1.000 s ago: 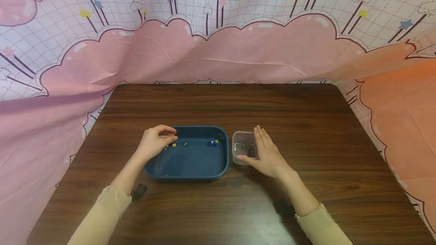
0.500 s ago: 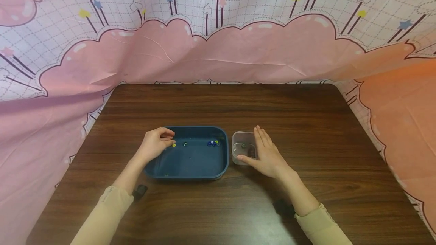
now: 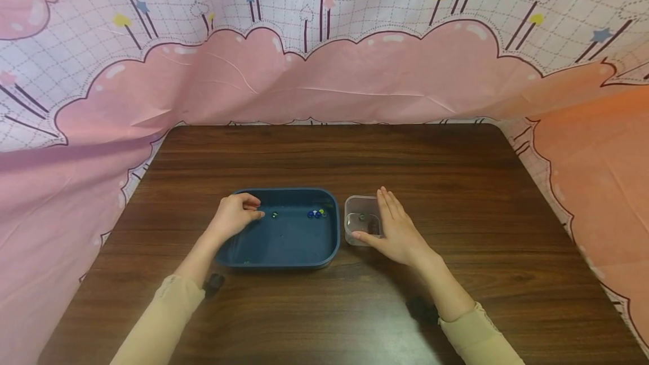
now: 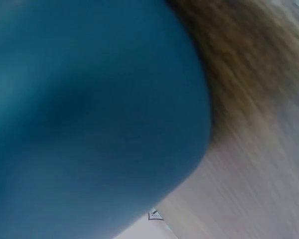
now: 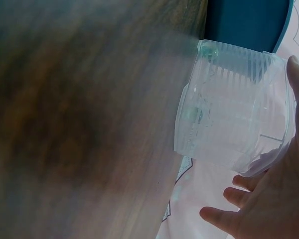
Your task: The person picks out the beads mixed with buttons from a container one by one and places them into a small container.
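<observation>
In the head view, my left hand (image 3: 237,216) reaches into the left side of a dark blue tray (image 3: 284,265), thumb and bent fingers low over its floor. I cannot tell whether it holds a marble. Just right of the thumb lies a green marble (image 3: 274,215). Several blue, white and yellow marbles (image 3: 317,214) cluster at the tray's right side. My right hand (image 3: 400,232) rests against a clear plastic box (image 3: 355,203), thumb at its near rim, fingers straight along its right side. A greenish marble (image 3: 362,217) shows inside that box.
Box and tray stand side by side with a narrow gap on a brown wooden table (image 3: 324,156). A patterned pink cloth (image 3: 365,78) hangs behind the table. The left wrist view is mostly filled by the tray's outer wall (image 4: 99,124).
My left hand has shifted slightly right and down into the tray. The yellow marble near its fingertips no longer shows. My right hand and the box stay in place.
</observation>
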`<state>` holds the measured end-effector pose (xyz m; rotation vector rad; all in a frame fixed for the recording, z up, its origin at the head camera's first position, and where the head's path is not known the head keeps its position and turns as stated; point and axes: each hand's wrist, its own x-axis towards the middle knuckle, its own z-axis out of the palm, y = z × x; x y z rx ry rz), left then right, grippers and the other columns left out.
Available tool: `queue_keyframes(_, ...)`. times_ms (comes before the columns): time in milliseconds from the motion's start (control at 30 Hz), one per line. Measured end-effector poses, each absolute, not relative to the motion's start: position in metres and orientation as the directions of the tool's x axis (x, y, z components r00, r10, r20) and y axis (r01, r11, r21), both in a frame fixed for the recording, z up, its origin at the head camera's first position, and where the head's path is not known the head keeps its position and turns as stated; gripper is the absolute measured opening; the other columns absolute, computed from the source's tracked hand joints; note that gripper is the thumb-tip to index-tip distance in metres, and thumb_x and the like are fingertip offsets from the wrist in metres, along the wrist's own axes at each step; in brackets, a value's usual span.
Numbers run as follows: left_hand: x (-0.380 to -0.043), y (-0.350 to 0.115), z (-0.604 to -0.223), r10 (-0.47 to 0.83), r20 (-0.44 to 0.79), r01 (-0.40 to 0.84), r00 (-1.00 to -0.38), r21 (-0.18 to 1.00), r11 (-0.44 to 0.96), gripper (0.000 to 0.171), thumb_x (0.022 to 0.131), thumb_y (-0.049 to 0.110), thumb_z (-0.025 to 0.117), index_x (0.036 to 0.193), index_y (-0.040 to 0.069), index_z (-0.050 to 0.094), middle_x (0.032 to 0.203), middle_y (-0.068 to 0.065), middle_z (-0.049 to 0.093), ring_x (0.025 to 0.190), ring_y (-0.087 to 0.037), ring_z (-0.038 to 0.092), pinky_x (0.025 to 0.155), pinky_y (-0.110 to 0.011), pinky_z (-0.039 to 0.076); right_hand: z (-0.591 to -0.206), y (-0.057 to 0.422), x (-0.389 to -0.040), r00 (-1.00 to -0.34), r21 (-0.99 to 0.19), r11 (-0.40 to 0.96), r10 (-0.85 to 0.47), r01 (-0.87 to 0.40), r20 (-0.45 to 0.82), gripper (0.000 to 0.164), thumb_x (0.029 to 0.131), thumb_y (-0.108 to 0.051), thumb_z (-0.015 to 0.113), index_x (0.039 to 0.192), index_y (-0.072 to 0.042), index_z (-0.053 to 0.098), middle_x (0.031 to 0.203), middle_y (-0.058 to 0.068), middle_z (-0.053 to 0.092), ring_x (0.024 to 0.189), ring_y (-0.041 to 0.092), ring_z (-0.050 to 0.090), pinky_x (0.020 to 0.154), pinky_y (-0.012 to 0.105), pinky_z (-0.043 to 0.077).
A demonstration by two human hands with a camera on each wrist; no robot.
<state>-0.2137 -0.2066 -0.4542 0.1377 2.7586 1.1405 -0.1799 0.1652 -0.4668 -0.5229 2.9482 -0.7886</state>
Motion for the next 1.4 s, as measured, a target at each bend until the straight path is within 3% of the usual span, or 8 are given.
queue_keyframes(700,-0.222,-0.204,-0.463,0.066,-0.119,-0.025,-0.991,0.636,0.771,0.030,0.086,0.008,0.072,0.111,-0.008,0.067,0.105,-0.022,0.070,0.098,-0.035,0.067,0.082,-0.044,0.056,-0.467,0.165,-0.181,-0.943,-0.495,0.815,-0.331,-0.301,0.030,0.114,0.084,-0.068,0.061,0.156,0.000,0.004,0.163,0.018,0.005,0.149,0.037,0.006,0.117,0.059,0.014)
queue_keyframes(1400,-0.224,-0.194,-0.470,0.138,-0.095,0.059,-0.986,0.577,0.815,0.023,0.087,0.001,0.069,0.108,-0.007,0.069,0.102,-0.019,0.070,0.093,-0.031,0.068,0.078,-0.041,0.057,-0.470,0.165,-0.180,-0.945,-0.500,0.812,-0.326,-0.300,0.037,0.115,0.083,-0.068,0.062,0.156,0.000,0.005,0.163,0.018,0.006,0.149,0.037,0.007,0.117,0.059,0.014)
